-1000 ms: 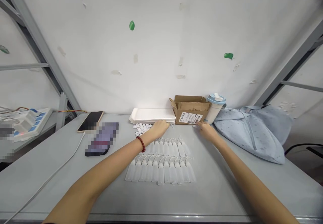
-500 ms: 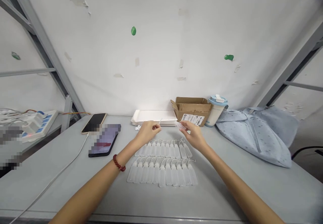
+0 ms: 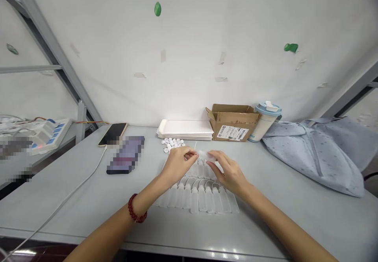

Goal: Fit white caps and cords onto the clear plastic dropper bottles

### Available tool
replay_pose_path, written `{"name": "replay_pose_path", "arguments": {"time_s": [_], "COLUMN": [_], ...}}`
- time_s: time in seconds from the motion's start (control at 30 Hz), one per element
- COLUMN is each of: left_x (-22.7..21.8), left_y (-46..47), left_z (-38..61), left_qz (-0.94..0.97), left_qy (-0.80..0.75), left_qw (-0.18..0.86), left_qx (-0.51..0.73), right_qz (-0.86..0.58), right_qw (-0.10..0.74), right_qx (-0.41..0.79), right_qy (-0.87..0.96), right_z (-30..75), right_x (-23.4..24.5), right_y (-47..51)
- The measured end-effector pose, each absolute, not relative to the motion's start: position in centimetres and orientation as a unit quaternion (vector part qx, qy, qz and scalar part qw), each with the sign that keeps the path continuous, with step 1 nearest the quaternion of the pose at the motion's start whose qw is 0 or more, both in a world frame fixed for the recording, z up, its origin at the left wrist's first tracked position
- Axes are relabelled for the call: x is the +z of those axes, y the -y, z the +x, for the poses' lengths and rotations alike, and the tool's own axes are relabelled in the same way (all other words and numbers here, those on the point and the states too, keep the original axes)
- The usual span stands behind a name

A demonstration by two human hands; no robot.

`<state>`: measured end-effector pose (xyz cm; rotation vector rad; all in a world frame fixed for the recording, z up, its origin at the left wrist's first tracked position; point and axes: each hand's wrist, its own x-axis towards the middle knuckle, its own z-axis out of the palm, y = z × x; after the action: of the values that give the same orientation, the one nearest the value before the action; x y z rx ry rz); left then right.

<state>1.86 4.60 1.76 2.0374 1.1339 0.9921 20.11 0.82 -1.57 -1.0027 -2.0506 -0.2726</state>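
Above grey table (image 3: pixel 274 203), left hand (image 3: pixel 177 164) and right hand (image 3: pixel 229 174) pinch a small bottle (image 3: pixel 204 154).

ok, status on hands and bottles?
Hands: left hand and right hand both pinch one small clear bottle above the table. Under them, bottle rows lie flat. Behind, white caps and box, apart from hands.

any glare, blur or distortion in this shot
Head view: wide-angle distortion tilts the shelf post; glare spots dot the near edge of the table; a pixelated patch masks the dark flat object; the small clear bottle between left hand and right hand looks washed out.
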Motion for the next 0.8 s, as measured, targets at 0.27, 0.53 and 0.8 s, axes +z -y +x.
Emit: {"name": "replay_pose_path", "arguments": {"time_s": [0.27,0.53,0.8], "left_x": [1.77,1.81,1.01], "left_y": [-4.63,-4.08,-3.7], "left_z": [1.61,1.65,1.86], "left_qz": [0.746,0.807,0.846], "left_qy": [-0.447,-0.376,-0.331], "left_qw": [0.313,0.238,0.166], "left_qx": [0.382,0.387,0.383], "right_qz": [-0.395,-0.402,-0.417], "right_qw": [0.39,0.401,0.396], "right_qx": [-0.095,-0.101,-0.099], "right_qy": [0.826,0.817,0.812], "right_z": [19.41,19.69,19.75], "right_x": [-1.67,-1.6,-1.56], "right_y": [-0.16,-0.14,-0.16]}}
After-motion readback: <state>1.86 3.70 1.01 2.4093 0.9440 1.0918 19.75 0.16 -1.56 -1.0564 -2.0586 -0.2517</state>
